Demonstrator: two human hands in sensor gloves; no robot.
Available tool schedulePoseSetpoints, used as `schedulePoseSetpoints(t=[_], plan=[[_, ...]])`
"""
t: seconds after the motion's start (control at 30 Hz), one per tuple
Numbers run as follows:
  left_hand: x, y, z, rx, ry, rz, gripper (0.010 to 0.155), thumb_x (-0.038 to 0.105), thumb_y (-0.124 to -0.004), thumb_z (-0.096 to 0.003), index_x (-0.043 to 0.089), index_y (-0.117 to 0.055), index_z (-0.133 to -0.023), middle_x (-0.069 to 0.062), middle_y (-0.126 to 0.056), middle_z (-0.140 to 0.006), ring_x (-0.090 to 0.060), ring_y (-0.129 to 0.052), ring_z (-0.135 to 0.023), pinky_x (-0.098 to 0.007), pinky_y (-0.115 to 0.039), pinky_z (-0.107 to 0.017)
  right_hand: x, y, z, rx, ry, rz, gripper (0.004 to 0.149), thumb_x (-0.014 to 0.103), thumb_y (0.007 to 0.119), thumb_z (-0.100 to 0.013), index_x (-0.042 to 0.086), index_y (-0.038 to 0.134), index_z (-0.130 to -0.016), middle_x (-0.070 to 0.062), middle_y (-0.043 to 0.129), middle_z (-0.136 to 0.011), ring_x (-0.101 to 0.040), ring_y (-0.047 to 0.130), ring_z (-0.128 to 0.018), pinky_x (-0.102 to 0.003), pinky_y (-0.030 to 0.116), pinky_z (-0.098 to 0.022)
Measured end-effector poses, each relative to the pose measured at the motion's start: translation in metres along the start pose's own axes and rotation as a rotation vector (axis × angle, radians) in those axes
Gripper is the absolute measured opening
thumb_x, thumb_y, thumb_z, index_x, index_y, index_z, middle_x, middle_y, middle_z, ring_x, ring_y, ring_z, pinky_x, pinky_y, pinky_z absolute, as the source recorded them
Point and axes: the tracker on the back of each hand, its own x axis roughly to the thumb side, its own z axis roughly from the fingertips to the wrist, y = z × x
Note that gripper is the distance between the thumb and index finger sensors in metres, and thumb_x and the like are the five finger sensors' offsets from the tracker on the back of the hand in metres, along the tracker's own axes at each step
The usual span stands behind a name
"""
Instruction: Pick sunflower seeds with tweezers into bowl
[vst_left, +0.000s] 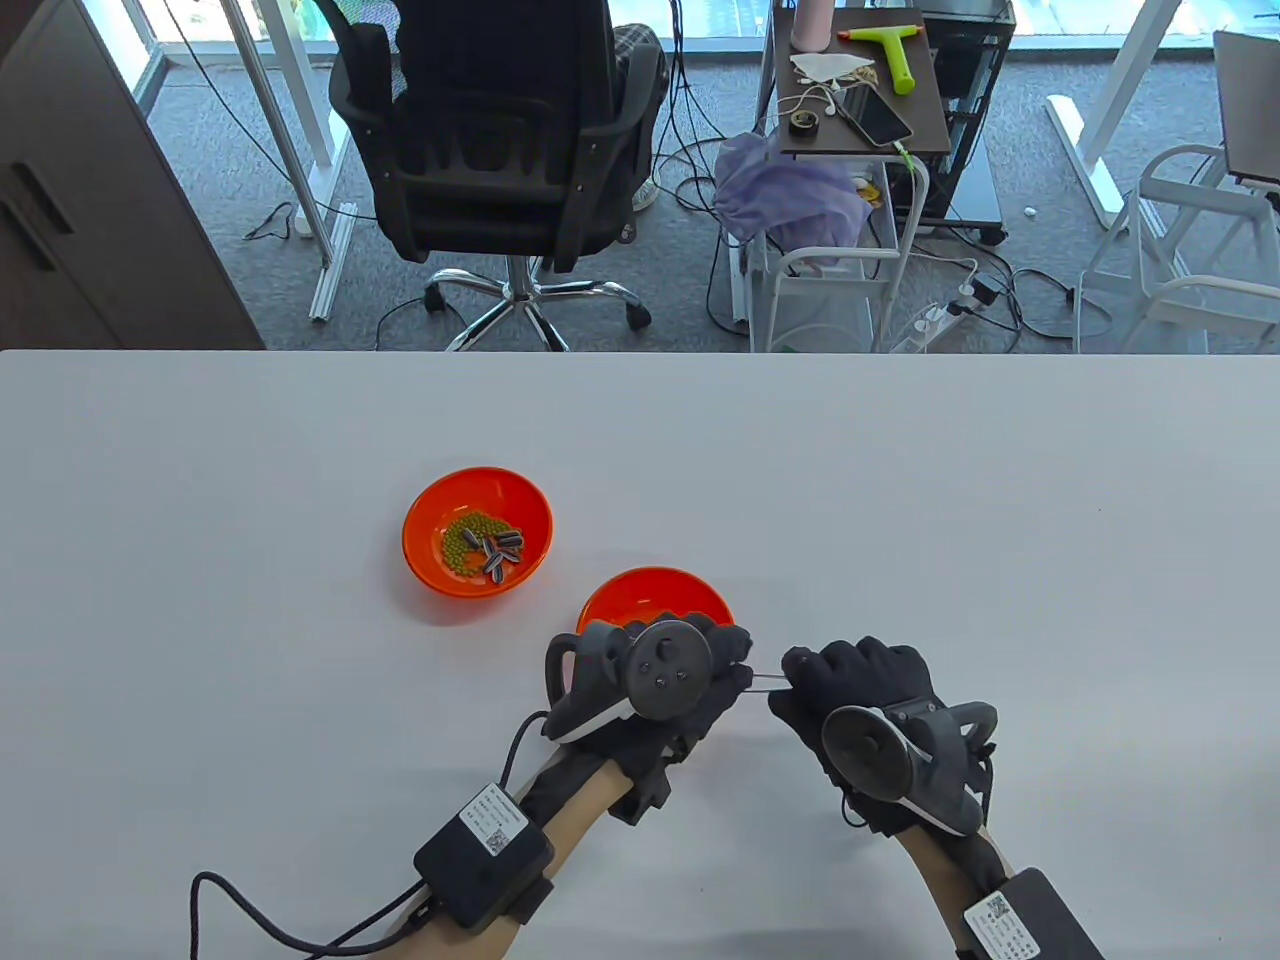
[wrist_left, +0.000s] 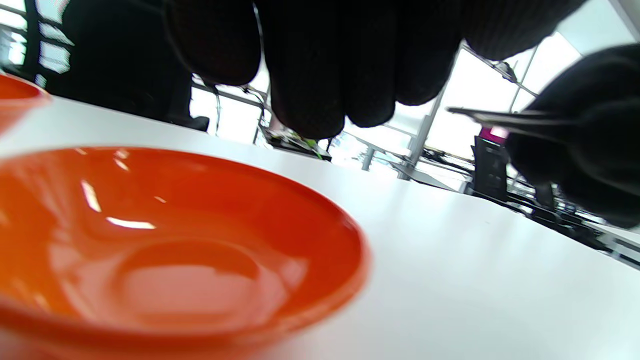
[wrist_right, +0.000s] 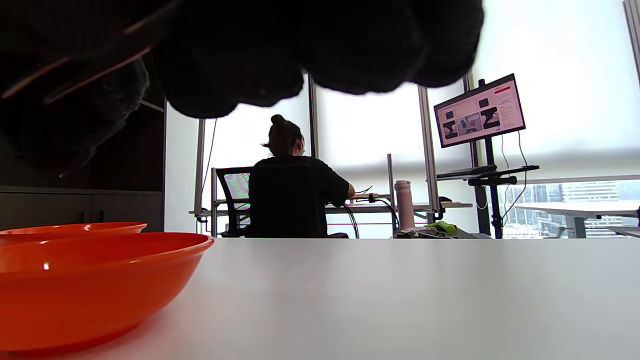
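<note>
An orange bowl (vst_left: 477, 545) at centre left holds green beans and several striped sunflower seeds (vst_left: 503, 553). A second orange bowl (vst_left: 655, 598), empty inside in the left wrist view (wrist_left: 190, 260), sits just beyond my left hand (vst_left: 690, 665). My right hand (vst_left: 850, 690) grips thin metal tweezers (vst_left: 768, 682) that point left toward the left hand. In the left wrist view the tweezers (wrist_left: 500, 117) end free in the air beside my left fingers (wrist_left: 325, 65), with no seed seen at the tip. The left hand holds nothing and hovers over the empty bowl's near rim.
The white table (vst_left: 900, 500) stretches wide to the right and far side. Beyond its far edge stand an office chair (vst_left: 500, 130) and a small cart (vst_left: 860, 90). The right wrist view shows the empty bowl (wrist_right: 100, 280) at its left.
</note>
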Motion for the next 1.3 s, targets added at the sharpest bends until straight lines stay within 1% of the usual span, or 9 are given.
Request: schedulePoseSetpoints(t=[0.13, 0.23, 0.3, 0.5, 0.63, 0.7, 0.77, 0.9, 1.3], plan=[[-0.037, 0.014, 0.000, 0.124, 0.164, -0.101, 0.054, 0.049, -0.077, -0.0446, 0.028, -0.079, -0.094, -0.003, -0.089, -0.093, -0.029, -0.095, -0.083, -0.054, -0.076, -0.066, -0.014, 0.000, -0.003, 0.008, 0.069, -0.017, 0.051, 0.061, 0.075, -0.029, 0.034, 0.095, -0.068, 0.010, 0.096, -0.045, -0.013, 0.093, -0.036, -0.039, 0.081, -0.053], [-0.074, 0.025, -0.002, 0.212, 0.320, -0.344, 0.057, 0.050, -0.077, -0.0444, 0.026, -0.076, -0.097, -0.005, -0.085, -0.097, -0.031, -0.093, -0.086, -0.055, -0.075, -0.067, -0.023, 0.001, -0.006, 0.033, 0.125, -0.019, 0.050, 0.060, 0.076, -0.030, 0.034, 0.096, -0.068, 0.010, 0.096, -0.045, -0.013, 0.094, -0.036, -0.039, 0.081, -0.053], [-0.098, 0.029, -0.002, 0.193, 0.433, -0.471, 0.060, 0.051, -0.077, -0.0444, 0.027, -0.071, -0.100, -0.004, -0.082, -0.100, -0.029, -0.092, -0.088, -0.055, -0.074, -0.069, -0.028, 0.002, -0.007, 0.036, 0.156, -0.017, 0.046, 0.060, 0.077, -0.030, 0.038, 0.096, -0.065, 0.010, 0.096, -0.045, -0.013, 0.094, -0.035, -0.039, 0.082, -0.053], [-0.167, 0.031, -0.002, 0.072, 0.728, -0.447, 0.071, 0.054, -0.076, -0.0452, 0.025, -0.057, -0.107, -0.010, -0.068, -0.110, -0.035, -0.084, -0.095, -0.057, -0.070, -0.070, -0.041, 0.008, -0.010, 0.069, 0.208, -0.002, 0.046, 0.060, 0.077, -0.030, 0.038, 0.097, -0.065, 0.010, 0.097, -0.044, -0.013, 0.094, -0.035, -0.039, 0.082, -0.053], [-0.205, 0.023, 0.000, -0.019, 0.893, -0.294, 0.076, 0.057, -0.074, -0.0452, 0.025, -0.049, -0.109, -0.011, -0.069, -0.109, -0.035, -0.090, -0.090, -0.055, -0.074, -0.067, -0.047, 0.011, -0.011, 0.096, 0.237, 0.002, 0.046, 0.060, 0.078, -0.030, 0.038, 0.097, -0.065, 0.010, 0.097, -0.045, -0.013, 0.094, -0.035, -0.039, 0.082, -0.053], [-0.219, 0.017, 0.003, -0.022, 0.966, -0.204, 0.076, 0.060, -0.073, -0.0444, 0.022, -0.052, -0.108, -0.009, -0.087, -0.095, -0.031, -0.102, -0.072, -0.050, -0.083, -0.058, -0.050, 0.012, -0.011, 0.104, 0.246, 0.004, 0.046, 0.060, 0.078, -0.030, 0.038, 0.097, -0.066, 0.010, 0.096, -0.045, -0.013, 0.094, -0.036, -0.040, 0.081, -0.053], [-0.231, 0.012, 0.009, 0.042, 1.047, -0.077, 0.076, 0.060, -0.075, -0.0433, 0.018, -0.060, -0.105, -0.005, -0.102, -0.075, -0.025, -0.112, -0.048, -0.044, -0.091, -0.043, -0.052, 0.013, -0.012, 0.108, 0.253, 0.006, 0.046, 0.060, 0.078, -0.030, 0.038, 0.097, -0.066, 0.010, 0.097, -0.045, -0.013, 0.094, -0.036, -0.040, 0.081, -0.054], [-0.251, -0.004, 0.015, 0.018, 1.152, 0.164, 0.072, 0.058, -0.077, -0.0435, 0.012, -0.068, -0.099, -0.002, -0.108, -0.058, -0.020, -0.115, -0.028, -0.038, -0.095, -0.029, -0.052, 0.013, -0.011, 0.114, 0.258, 0.010, 0.047, 0.060, 0.078, -0.030, 0.038, 0.097, -0.066, 0.010, 0.097, -0.045, -0.013, 0.094, -0.036, -0.040, 0.081, -0.054], [-0.265, -0.015, 0.021, 0.051, 1.198, 0.493, 0.053, 0.038, -0.078, -0.0462, 0.008, -0.080, -0.089, -0.003, -0.111, -0.042, -0.016, -0.115, -0.013, -0.036, -0.097, -0.019, -0.050, 0.016, -0.012, 0.125, 0.251, 0.020, 0.046, 0.060, 0.078, -0.030, 0.038, 0.097, -0.065, 0.011, 0.097, -0.045, -0.013, 0.094, -0.036, -0.040, 0.082, -0.054]])
